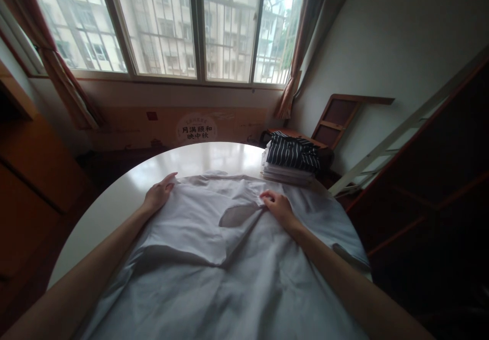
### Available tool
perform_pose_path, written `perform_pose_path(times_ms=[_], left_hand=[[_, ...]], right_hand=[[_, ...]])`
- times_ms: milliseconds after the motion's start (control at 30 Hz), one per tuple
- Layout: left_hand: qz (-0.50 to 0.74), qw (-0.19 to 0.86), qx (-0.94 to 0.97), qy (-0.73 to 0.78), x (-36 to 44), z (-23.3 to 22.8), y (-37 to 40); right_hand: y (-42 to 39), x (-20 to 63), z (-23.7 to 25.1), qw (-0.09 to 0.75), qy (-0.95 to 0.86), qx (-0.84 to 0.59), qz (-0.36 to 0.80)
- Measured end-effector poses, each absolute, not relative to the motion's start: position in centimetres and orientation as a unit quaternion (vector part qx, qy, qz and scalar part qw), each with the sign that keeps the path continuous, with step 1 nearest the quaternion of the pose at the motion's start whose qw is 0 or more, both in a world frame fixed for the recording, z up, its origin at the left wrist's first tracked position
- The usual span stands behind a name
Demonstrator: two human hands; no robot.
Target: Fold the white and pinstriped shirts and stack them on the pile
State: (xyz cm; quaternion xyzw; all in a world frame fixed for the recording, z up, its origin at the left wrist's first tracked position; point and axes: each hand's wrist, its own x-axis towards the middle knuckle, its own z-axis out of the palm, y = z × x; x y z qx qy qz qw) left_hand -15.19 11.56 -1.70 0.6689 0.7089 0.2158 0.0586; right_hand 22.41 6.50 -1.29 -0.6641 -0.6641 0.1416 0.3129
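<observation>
A white shirt (191, 238) lies spread and creased over the round white table (114, 197), its near part running past the bottom of the view. At its far left edge, my left hand (158, 195) holds the cloth between thumb and fingers, with the index finger stretched forward. My right hand (280, 208) pinches the shirt near its upper right, pulling up a fold that runs down to the left. Beside that fold, a greyish inner patch of cloth shows. Right of my right forearm, more white fabric reaches the table's edge.
A stack of folded clothes with a black-and-white striped garment (292, 150) on top stands at the table's back right. Behind it is a wooden chair (336, 118). A printed orange panel (160, 126) is below the barred window (164, 29); a pale ladder-like rail (389, 141) slants at right.
</observation>
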Motion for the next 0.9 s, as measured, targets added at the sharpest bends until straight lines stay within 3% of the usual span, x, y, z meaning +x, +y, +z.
perform_pose_path(times_ms=[400, 667, 767, 900], left_hand=[[0.307, 0.061, 0.610, 0.728, -17.0, -2.2, 14.3], [0.294, 0.070, 0.616, 0.727, -16.6, -2.0, 14.0], [0.290, 0.072, 0.617, 0.727, -16.6, -2.1, 14.1], [0.291, 0.070, 0.620, 0.725, -16.7, -2.2, 14.1]], right_hand=[[8.0, 20.6, -1.3, 0.320, -0.661, -0.663, 0.146], [3.4, 23.5, 0.3, 0.331, -0.661, -0.640, 0.210], [0.5, 26.6, 1.3, 0.382, -0.617, -0.653, 0.216], [-3.5, 31.2, 3.0, 0.518, -0.475, -0.679, 0.212]])
